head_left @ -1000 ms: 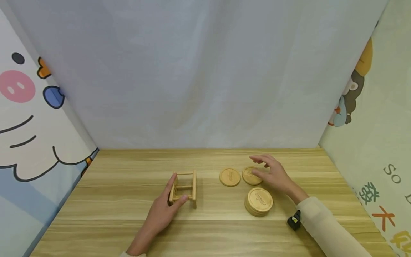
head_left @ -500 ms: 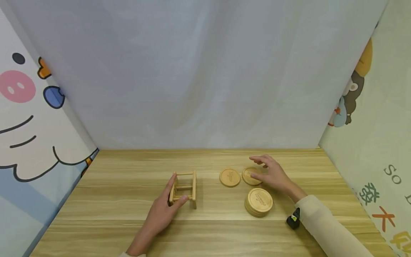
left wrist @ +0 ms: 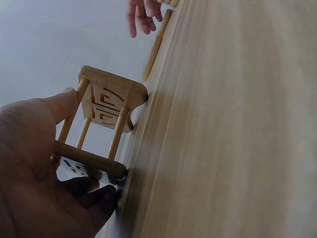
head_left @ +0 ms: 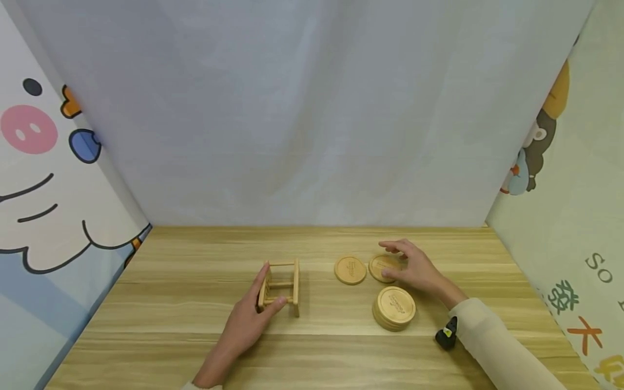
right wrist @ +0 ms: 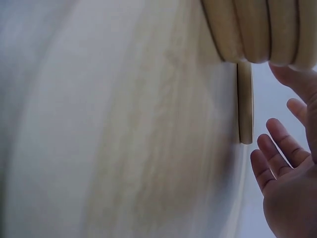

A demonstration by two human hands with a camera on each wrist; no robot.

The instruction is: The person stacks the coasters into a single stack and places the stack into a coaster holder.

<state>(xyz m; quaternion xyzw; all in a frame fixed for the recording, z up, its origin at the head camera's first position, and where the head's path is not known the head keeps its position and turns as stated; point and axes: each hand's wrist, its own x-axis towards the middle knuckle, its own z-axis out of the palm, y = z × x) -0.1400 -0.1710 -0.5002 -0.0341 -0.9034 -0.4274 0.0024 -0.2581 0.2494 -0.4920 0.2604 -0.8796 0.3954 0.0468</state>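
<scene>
In the head view, my left hand grips a small wooden coaster holder on the table, left of centre. The left wrist view shows the thumb against one of the holder's dowels and the fingers around the cut-out side panel nearest the palm. My right hand hovers with loosely bent, parted fingers over a round wooden coaster, partly covering it. Another coaster lies flat just to its left. Nearer to me stands a stack of several coasters, which also shows at the top of the right wrist view.
The wood-grain table ends at a pale grey cloth behind. Printed cartoon panels stand at the left and right. A small black device sits at the right sleeve.
The right hand has dipped slightly towards me above the coaster, its thumb lower over the disc. The left hand, holder and coasters stay in place; the head view shifts a little.
</scene>
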